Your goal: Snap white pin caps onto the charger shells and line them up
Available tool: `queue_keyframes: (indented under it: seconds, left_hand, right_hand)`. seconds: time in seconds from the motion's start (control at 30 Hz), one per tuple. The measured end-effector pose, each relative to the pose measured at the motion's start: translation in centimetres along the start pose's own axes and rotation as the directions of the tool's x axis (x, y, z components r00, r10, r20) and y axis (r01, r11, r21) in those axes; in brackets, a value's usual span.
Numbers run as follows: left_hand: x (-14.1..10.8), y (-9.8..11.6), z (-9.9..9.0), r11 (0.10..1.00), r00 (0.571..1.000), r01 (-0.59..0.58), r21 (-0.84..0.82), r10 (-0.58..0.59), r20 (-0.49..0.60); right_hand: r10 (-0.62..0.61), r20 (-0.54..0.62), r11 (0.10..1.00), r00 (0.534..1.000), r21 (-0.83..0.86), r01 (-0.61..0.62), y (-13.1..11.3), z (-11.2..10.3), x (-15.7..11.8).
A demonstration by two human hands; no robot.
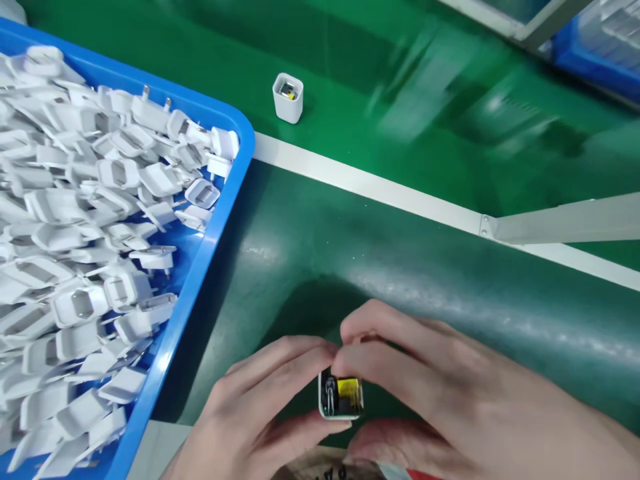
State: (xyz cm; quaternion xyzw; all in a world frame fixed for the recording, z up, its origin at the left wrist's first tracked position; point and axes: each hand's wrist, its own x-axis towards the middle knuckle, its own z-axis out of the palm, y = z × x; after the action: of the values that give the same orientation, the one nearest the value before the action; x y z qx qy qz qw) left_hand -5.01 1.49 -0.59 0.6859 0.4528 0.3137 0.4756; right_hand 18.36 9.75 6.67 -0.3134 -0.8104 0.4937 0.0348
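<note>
Low in the middle of the head view is a white charger housing (341, 417), its open end facing up. Inside it sits a circuit assembly (349, 393) with a yellow component and dark parts. My left hand (265, 407) grips the housing, thumb along the near side and fingers at the far left corner. My right hand (425, 380) is closed around it from the right, with fingertips against the far edge and the thumb below on the near side. The fingertips partly hide the housing's far edge. Another white charger housing (289, 110) stands upright beyond the bench strip, with parts visible inside.
At the left, a blue tray (200, 267) holds many white plug housings (80, 303) in a loose heap. A white metal strip (370, 180) crosses the green bench (300, 233), joining a pale bracket (565, 220) at right. Blue bins (595, 60) show at the upper right.
</note>
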Motion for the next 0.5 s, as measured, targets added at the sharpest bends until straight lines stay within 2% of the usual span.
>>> queue_keyframes:
  seconds: [0.07,0.13,0.2,0.3,0.37,0.5]
  left_hand:
    - [0.1,-0.2,0.2,0.999,1.000,-0.025,0.043,0.026,-0.012]
    - [0.2,-0.4,0.4,0.994,0.997,-0.072,0.086,0.075,-0.032]
    - [0.3,-0.4,0.7,0.985,0.991,-0.118,0.127,0.126,-0.055]
    - [0.1,-0.4,1.0,0.965,0.980,-0.169,0.202,0.186,-0.067]
    - [-0.2,-0.3,1.0,0.948,0.974,-0.200,0.245,0.220,-0.057]
    - [-0.9,0.0,1.3,0.917,0.961,-0.273,0.290,0.277,0.029]
  right_hand:
    - [0.024,-0.017,0.994,1.000,0.103,-0.022,0.7,0.5,0.2]
    - [0.143,-0.035,0.953,0.989,0.275,-0.128,1.4,1.5,0.3]
    - [0.241,-0.017,0.861,0.970,0.465,-0.206,2.0,2.7,0.3]
    - [0.279,0.004,0.690,0.960,0.695,-0.204,2.4,4.4,0.1]
    - [0.271,0.001,0.621,0.962,0.764,-0.176,2.4,5.0,-0.2]
    - [0.259,-0.042,0.606,0.965,0.785,-0.128,2.5,5.4,-1.0]
